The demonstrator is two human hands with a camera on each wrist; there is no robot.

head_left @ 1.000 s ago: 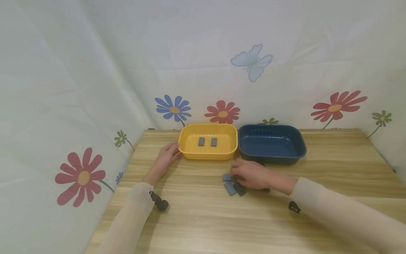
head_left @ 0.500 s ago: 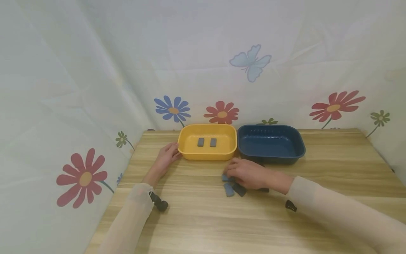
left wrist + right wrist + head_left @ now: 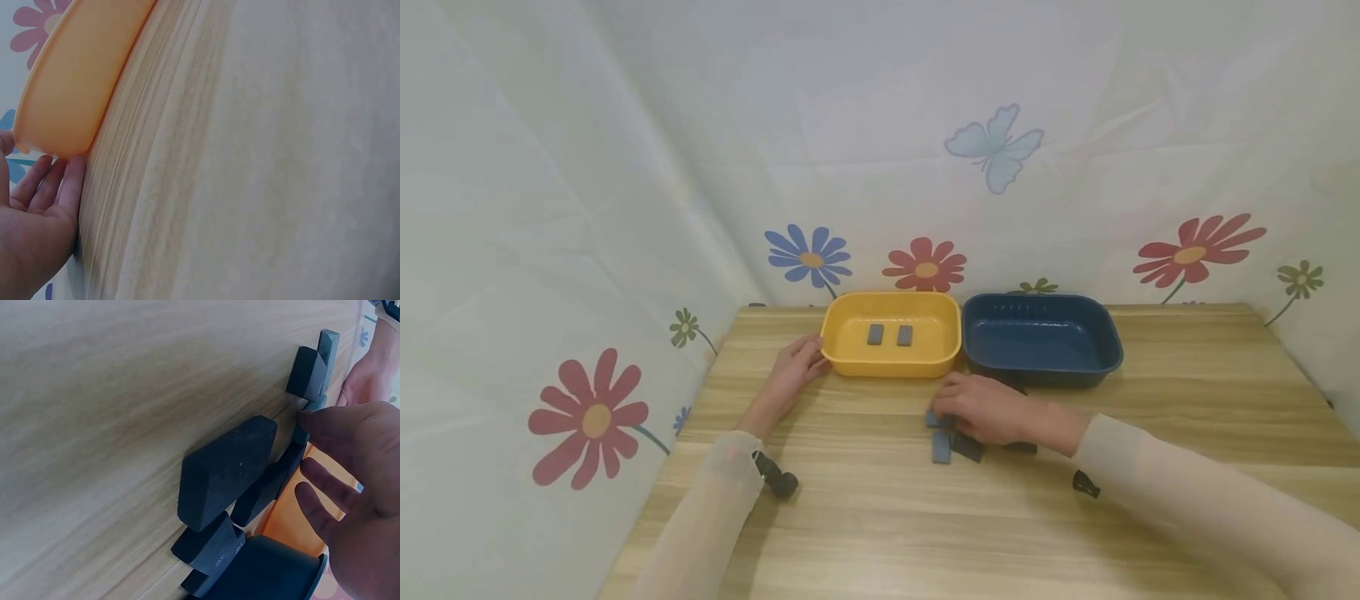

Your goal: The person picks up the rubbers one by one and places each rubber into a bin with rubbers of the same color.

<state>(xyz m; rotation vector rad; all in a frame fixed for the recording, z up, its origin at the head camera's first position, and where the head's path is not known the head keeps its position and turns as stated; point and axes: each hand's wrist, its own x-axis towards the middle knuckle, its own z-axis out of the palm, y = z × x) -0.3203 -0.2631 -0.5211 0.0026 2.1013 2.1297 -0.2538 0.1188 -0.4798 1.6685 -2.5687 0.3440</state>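
Observation:
My left hand rests at the left end of the yellow basket, its nearly straight fingers touching the wall. Two small grey blocks lie inside that basket. In front of the baskets, my right hand reaches down over several flat rectangular blocks. Its thumb presses a grey-blue block, and the index finger is hidden in the right wrist view. Close by lie another grey-blue block and a black block. More dark blocks sit under and beside the hand.
A dark blue basket stands against the yellow one, on its right. Both are at the back of the wooden table, before a flowered curtain. Black straps with small devices are on both wrists.
My right hand has shifted slightly left, over the upper grey-blue block. The lower grey-blue block has turned from slanted to straighter. The left hand stays put.

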